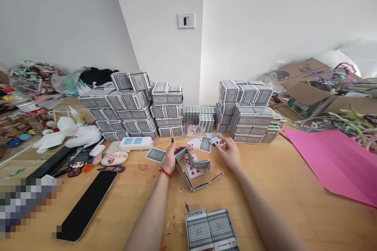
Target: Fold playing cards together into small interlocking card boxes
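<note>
My left hand is at the left corner of an angular frame of folded playing cards. Its thumb points up, apart from the fingers, which stretch behind the frame and are partly hidden. A nine of hearts lies face up inside the frame. Beyond the frame, my right hand pinches a playing card with a black suit between thumb and fingers. Loose cards lie around it, among them a face-down card. Another face-down card rests left of my left hand.
Blocks built of cards stand stacked at the left and right. Small card boxes sit between them. A card block is near me. A phone, a power strip and pink paper flank the work area.
</note>
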`<move>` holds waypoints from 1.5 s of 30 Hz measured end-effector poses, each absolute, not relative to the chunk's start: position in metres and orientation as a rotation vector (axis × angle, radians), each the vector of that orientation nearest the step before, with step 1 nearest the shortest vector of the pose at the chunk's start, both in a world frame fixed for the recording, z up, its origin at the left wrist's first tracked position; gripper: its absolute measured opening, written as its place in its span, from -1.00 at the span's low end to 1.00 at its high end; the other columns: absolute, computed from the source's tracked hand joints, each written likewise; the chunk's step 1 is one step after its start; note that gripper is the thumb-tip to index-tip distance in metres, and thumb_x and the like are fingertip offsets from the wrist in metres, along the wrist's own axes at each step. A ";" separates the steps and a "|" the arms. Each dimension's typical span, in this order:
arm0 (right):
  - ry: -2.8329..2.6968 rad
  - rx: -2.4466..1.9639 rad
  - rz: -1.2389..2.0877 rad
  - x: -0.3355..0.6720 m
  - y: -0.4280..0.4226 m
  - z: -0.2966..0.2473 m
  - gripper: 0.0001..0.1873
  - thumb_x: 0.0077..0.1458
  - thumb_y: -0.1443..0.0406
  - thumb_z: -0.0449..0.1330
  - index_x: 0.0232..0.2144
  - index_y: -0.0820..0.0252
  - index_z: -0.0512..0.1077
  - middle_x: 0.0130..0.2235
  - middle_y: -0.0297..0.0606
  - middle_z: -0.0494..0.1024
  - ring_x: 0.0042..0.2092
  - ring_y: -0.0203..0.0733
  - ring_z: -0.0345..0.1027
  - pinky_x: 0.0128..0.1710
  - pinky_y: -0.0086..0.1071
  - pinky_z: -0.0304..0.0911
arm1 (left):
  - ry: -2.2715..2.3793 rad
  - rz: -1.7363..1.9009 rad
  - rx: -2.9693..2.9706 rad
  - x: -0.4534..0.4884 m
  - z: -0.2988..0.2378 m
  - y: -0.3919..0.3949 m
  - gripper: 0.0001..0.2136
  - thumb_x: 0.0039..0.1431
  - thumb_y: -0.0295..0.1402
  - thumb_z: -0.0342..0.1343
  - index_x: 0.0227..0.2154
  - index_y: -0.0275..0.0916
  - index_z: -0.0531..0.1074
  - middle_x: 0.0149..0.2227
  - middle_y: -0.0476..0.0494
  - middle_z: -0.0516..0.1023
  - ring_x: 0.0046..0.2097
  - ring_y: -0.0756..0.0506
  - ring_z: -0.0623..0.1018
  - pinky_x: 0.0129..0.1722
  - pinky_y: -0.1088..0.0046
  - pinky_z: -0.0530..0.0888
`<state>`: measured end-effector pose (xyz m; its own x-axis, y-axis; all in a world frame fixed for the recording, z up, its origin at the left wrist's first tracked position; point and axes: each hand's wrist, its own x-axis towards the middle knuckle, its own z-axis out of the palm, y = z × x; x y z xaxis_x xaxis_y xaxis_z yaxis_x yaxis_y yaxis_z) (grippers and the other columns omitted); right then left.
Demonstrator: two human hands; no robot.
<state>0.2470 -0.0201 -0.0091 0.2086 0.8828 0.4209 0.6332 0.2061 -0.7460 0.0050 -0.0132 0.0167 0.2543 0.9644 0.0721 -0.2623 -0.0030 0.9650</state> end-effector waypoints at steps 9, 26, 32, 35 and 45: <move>-1.689 -1.719 0.077 0.254 -0.011 -0.029 -0.53 -0.10 0.15 0.11 -0.11 0.22 0.31 -0.23 -0.12 0.44 -0.13 0.01 0.17 -0.14 -0.17 0.10 | 0.819 1.221 1.143 0.005 0.015 -0.011 -0.41 0.08 0.01 -0.27 -0.43 -0.40 0.50 -0.40 -0.28 0.55 -0.30 -0.15 0.50 -0.21 0.35 0.36; -1.450 -1.466 0.342 0.250 -0.012 -0.024 -0.44 -0.21 0.38 0.13 -0.06 0.12 0.22 -0.14 -0.18 0.16 -0.09 -0.07 0.18 -0.19 -0.22 0.26 | 1.079 1.281 1.643 -0.001 0.019 -0.010 -0.74 -0.06 -0.43 -0.05 -0.32 -0.24 0.49 -0.29 -0.11 0.48 -0.18 -0.09 0.40 -0.11 0.38 0.27; -1.406 -1.501 0.293 0.252 -0.014 -0.018 -0.58 -0.17 0.38 0.04 -0.15 0.16 0.29 -0.26 -0.21 0.25 -0.25 -0.14 0.24 -0.30 -0.26 0.27 | 0.962 1.102 1.638 -0.010 0.030 -0.014 -0.70 0.05 -0.29 -0.08 -0.31 -0.30 0.50 -0.23 -0.18 0.50 -0.12 -0.16 0.41 -0.04 0.31 0.22; -1.381 -1.494 0.400 0.250 -0.016 -0.017 -0.60 -0.16 0.31 0.06 -0.16 0.18 0.30 -0.31 -0.23 0.34 -0.35 -0.19 0.26 -0.40 -0.32 0.27 | 0.888 1.043 1.553 -0.016 0.032 -0.015 -0.68 0.01 -0.32 -0.01 -0.18 -0.29 0.45 -0.26 -0.18 0.51 -0.14 -0.16 0.41 -0.06 0.32 0.24; -1.471 -1.418 0.682 0.235 -0.028 -0.005 -0.74 -0.15 0.21 0.11 -0.35 0.20 0.35 -0.45 -0.32 0.46 -0.47 -0.24 0.28 -0.47 -0.40 0.21 | 0.679 0.863 1.521 -0.015 0.030 -0.014 -0.50 -0.04 -0.32 0.12 0.02 -0.25 0.23 -0.31 -0.14 0.42 -0.24 -0.07 0.38 -0.20 0.42 0.26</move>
<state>0.2354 -0.0279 -0.0052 0.1211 0.9614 0.2471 0.4327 0.1729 -0.8848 -0.0151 -0.0139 0.0303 0.5544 0.8204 0.1397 -0.0568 -0.1301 0.9899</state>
